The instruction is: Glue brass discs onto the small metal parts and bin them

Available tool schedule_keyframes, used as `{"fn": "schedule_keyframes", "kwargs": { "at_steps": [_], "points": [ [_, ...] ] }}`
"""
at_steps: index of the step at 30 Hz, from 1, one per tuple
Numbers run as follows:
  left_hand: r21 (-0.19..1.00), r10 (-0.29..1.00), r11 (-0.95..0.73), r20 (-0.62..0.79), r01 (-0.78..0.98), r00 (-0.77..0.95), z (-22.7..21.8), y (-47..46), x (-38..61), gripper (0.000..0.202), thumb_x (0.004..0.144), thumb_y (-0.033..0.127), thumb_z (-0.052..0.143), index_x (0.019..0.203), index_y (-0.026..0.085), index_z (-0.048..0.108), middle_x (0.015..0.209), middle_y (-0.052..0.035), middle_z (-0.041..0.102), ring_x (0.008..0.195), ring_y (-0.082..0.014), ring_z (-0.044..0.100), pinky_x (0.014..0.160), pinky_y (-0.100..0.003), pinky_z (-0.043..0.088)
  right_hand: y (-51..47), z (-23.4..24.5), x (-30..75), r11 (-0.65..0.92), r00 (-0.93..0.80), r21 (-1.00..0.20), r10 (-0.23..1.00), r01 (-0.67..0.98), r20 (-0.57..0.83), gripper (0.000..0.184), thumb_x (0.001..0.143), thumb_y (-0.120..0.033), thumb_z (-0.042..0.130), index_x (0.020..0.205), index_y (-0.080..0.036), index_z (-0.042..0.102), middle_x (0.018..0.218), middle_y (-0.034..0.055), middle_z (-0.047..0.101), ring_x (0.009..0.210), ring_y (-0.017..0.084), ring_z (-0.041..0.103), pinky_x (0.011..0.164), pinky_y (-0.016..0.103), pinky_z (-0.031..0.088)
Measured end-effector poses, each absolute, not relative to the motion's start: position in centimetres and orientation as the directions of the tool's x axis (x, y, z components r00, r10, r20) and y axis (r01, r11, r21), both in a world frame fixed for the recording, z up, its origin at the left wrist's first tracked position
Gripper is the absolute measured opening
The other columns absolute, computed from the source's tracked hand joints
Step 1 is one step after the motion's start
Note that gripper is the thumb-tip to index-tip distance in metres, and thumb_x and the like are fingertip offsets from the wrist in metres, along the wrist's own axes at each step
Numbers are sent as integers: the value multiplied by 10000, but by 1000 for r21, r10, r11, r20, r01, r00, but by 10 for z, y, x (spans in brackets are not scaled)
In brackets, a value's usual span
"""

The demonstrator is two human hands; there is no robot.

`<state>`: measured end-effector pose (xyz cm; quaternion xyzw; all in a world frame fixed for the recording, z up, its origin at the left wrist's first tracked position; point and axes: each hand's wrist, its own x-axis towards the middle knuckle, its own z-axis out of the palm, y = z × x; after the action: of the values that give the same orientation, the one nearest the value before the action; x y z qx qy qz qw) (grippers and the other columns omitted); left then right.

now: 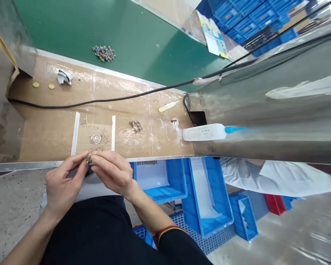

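At the front edge of the bench, my left hand pinches a small gold-and-blue part between thumb and finger. My right hand is closed at the same part from the other side, its fingertips meeting it. The part's exact kind is too small to make out. Just beyond my hands lies a cardboard work patch between two white strips, scattered with dark specks. On it rest a small round silvery dish and a thin stick. A small cluster of similar gold-and-blue parts sits to the right.
A larger pile of parts lies on the green surface. A black cable crosses the bench. A white bottle with blue nozzle lies at right. Blue crates stand below the edge; a person's white sleeve shows beyond.
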<state>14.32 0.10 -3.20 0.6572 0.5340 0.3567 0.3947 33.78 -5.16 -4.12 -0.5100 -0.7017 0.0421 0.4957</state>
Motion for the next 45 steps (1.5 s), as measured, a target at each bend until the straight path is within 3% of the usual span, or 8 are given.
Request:
{"fn": "schedule_keyframes", "kwargs": {
  "at_steps": [5,8,14,19,24,33,39,45],
  "points": [
    [946,994,95,-105,309,17,-45,27,124,378,1047,524,902,1313,257,920,1155,-41,945,1055,-220,934,1022,-270,744,-15,-39,419,146,439,-764,744,628,503,292,1174,-311,663,1388,-386,846,1241,24,908,1140,252,882,1006,485,778],
    [961,988,152,-151,230,-23,-56,40,115,449,1035,548,913,1314,197,907,1171,-95,941,1024,-227,937,959,-245,756,75,-49,493,-18,565,-834,744,551,357,276,1146,-474,661,1239,-321,870,1192,58,900,1127,273,853,1072,516,732],
    [950,991,134,-126,282,-49,-74,42,111,450,1061,565,865,1316,195,901,1176,-109,939,1033,-278,938,1009,-340,775,309,-77,587,-3,260,-627,912,779,318,624,1038,-578,716,1567,-248,707,1704,162,695,1604,369,614,1414,617,463],
    [907,992,113,-80,406,-99,-73,35,115,367,1078,581,813,1242,272,922,1162,-66,942,1033,-302,936,994,-388,794,391,-92,584,158,-69,-433,975,887,213,816,1018,-648,807,1720,-302,577,1831,134,560,1692,405,453,1449,654,333],
    [911,991,109,-66,397,-119,-72,35,117,348,1080,559,804,1243,272,914,1157,-70,943,962,-285,935,969,-387,801,387,-91,579,211,-126,-347,960,914,251,368,1155,-511,624,1371,-255,777,1498,130,705,1419,349,586,1321,543,445],
    [947,998,61,-53,316,-33,-74,36,110,396,1094,562,784,1221,211,917,1156,-113,939,1004,-272,941,973,-364,787,346,-72,553,-51,94,-267,984,962,149,220,1084,-313,593,1090,-205,784,1228,169,780,1093,322,660,950,414,480],
    [959,1000,-1,9,282,-28,-72,31,107,388,1107,509,798,1278,175,900,1192,-125,936,1037,-265,938,1041,-377,768,298,-43,568,-98,149,-280,975,955,166,231,1086,-280,592,962,-199,770,1124,164,782,1040,302,664,973,405,507],
    [980,999,28,-23,195,-28,-70,34,112,362,1102,460,839,1326,180,887,1211,-110,936,980,-216,928,1031,-300,757,211,-55,557,-11,92,-352,972,936,214,194,1122,-256,611,1104,-210,798,1247,135,783,1204,282,706,1116,405,559]
  ]
}}
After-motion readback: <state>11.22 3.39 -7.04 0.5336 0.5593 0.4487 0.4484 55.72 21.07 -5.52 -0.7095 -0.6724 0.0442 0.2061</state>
